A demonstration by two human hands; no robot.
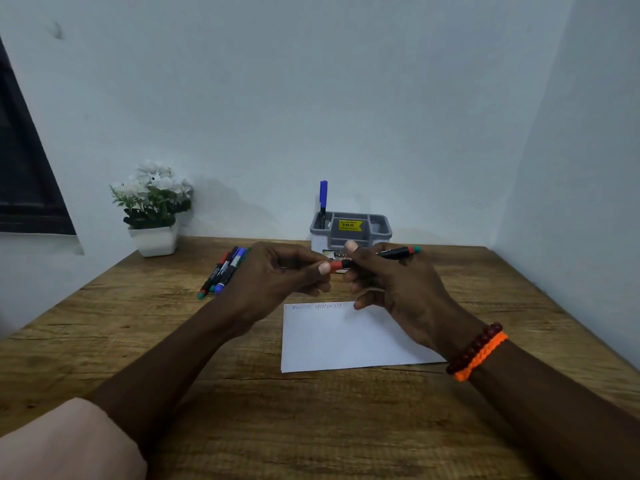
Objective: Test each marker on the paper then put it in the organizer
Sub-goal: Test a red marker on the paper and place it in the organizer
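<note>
While our hands hide the organizer's lower front, we read only "49.00" on its yellow label; the paper's scribbles are illegible. Our left hand pinches the red cap, our right hand grips the marker above the paper. Spare markers lie partly behind the left hand.
</note>
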